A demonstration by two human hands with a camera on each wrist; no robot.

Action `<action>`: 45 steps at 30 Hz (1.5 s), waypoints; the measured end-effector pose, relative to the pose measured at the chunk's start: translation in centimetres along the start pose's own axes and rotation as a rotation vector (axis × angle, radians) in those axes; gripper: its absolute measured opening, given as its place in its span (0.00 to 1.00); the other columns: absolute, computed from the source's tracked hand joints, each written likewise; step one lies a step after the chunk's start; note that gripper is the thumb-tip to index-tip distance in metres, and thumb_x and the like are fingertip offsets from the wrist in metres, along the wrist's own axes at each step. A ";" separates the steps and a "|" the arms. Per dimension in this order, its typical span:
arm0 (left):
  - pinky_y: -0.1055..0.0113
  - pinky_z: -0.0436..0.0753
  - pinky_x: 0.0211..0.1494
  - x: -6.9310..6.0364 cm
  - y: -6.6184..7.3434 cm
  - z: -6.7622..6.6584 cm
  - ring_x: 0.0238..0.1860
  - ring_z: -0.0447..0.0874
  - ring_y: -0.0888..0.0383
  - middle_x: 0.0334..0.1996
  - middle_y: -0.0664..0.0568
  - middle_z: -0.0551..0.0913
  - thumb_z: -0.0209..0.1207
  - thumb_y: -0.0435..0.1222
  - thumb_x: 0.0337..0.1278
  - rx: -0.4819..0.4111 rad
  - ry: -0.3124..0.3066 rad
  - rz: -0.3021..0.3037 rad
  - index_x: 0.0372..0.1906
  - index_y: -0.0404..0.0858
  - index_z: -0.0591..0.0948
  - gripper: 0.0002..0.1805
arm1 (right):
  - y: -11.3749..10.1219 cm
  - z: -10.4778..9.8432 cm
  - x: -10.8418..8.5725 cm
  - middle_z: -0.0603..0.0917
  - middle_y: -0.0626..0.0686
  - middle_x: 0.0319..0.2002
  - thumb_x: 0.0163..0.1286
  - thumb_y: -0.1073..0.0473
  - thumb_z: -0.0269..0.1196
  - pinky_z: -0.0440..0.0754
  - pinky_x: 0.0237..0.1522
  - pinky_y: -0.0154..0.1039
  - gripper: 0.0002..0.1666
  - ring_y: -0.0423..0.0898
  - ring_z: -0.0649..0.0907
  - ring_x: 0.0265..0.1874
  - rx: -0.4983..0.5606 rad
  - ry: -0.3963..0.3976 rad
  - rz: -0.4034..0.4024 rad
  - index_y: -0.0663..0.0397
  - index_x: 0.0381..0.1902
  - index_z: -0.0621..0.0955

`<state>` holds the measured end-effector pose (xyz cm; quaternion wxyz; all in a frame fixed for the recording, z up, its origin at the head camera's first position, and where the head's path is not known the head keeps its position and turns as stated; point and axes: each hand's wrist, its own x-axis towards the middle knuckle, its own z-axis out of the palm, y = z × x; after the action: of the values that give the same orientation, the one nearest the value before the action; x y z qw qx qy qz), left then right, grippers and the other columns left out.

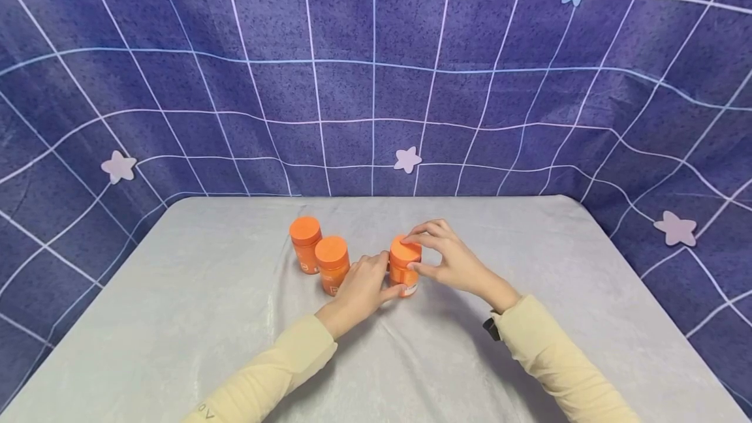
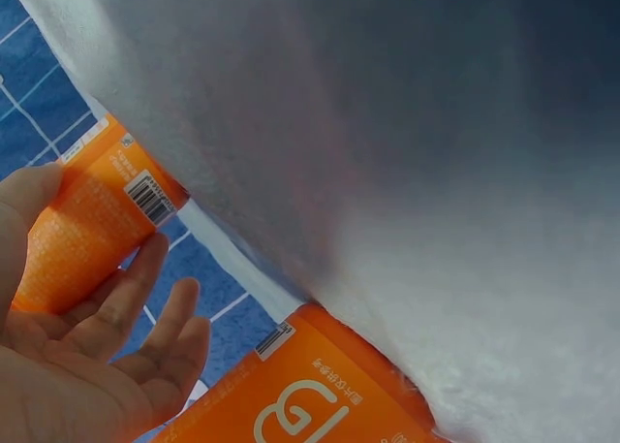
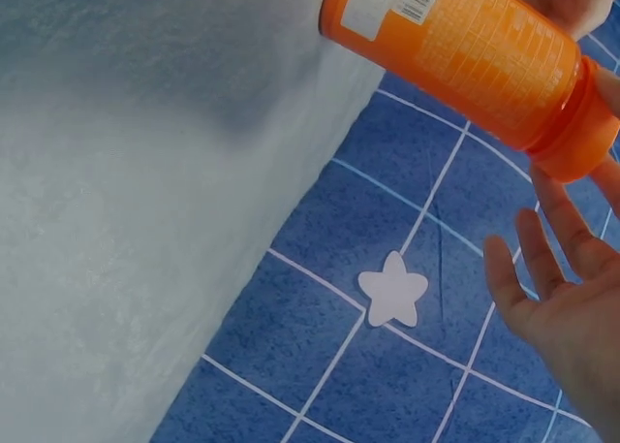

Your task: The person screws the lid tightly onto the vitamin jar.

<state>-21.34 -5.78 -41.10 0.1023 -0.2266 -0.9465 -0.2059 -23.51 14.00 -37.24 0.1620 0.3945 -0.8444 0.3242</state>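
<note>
Three orange bottles with orange screw lids stand on the table. The rightmost bottle (image 1: 403,277) is between my two hands. My left hand (image 1: 360,287) grips its body from the left, with the thumb across the front; the left wrist view shows the thumb and fingers on either side of the orange bottle (image 2: 107,210). At the lid (image 3: 578,138), the thumb and forefinger of my right hand (image 1: 458,265) pinch from the right, the other fingers extended. Just left of my left hand is the middle bottle (image 1: 332,263), partly hidden by it. The leftmost bottle (image 1: 305,243) stands behind that one.
A pale grey cloth covers the table (image 1: 176,318). Behind and beside it hangs a blue-purple grid-patterned curtain (image 1: 346,90) with star shapes. A small black object (image 1: 491,329) sits at my right cuff.
</note>
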 end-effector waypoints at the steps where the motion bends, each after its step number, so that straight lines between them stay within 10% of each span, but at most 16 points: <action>1: 0.61 0.75 0.36 0.0 0.0 0.0 0.32 0.76 0.55 0.28 0.53 0.79 0.64 0.54 0.44 -0.002 0.003 0.001 0.43 0.39 0.74 0.27 | 0.0 0.0 0.0 0.79 0.52 0.47 0.50 0.60 0.69 0.69 0.55 0.50 0.23 0.49 0.71 0.52 -0.005 0.003 0.001 0.54 0.47 0.80; 16: 0.61 0.76 0.36 -0.2 0.1 0.0 0.31 0.77 0.54 0.28 0.52 0.80 0.65 0.53 0.43 -0.015 0.029 0.021 0.42 0.38 0.74 0.26 | 0.4 0.4 -0.3 0.78 0.49 0.49 0.50 0.53 0.70 0.68 0.56 0.48 0.27 0.46 0.69 0.52 0.006 0.015 0.027 0.53 0.49 0.77; 36: 0.59 0.77 0.40 -0.2 0.2 -0.1 0.35 0.79 0.52 0.33 0.50 0.82 0.65 0.52 0.44 -0.013 0.013 0.016 0.45 0.37 0.74 0.28 | 1.6 -0.9 0.1 0.75 0.53 0.55 0.56 0.61 0.64 0.64 0.59 0.53 0.29 0.50 0.68 0.58 0.142 -0.160 0.027 0.56 0.57 0.73; 45: 0.58 0.77 0.39 -0.2 0.2 -0.2 0.35 0.79 0.52 0.32 0.50 0.81 0.65 0.52 0.44 -0.007 0.009 0.012 0.44 0.37 0.74 0.27 | 1.1 -0.4 -0.1 0.76 0.51 0.53 0.54 0.55 0.68 0.66 0.58 0.53 0.27 0.49 0.69 0.56 0.141 -0.085 0.098 0.53 0.52 0.75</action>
<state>-21.06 -5.74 -40.93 0.1071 -0.2317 -0.9439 -0.2095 -24.30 14.84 -37.47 0.0816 0.3766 -0.8439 0.3733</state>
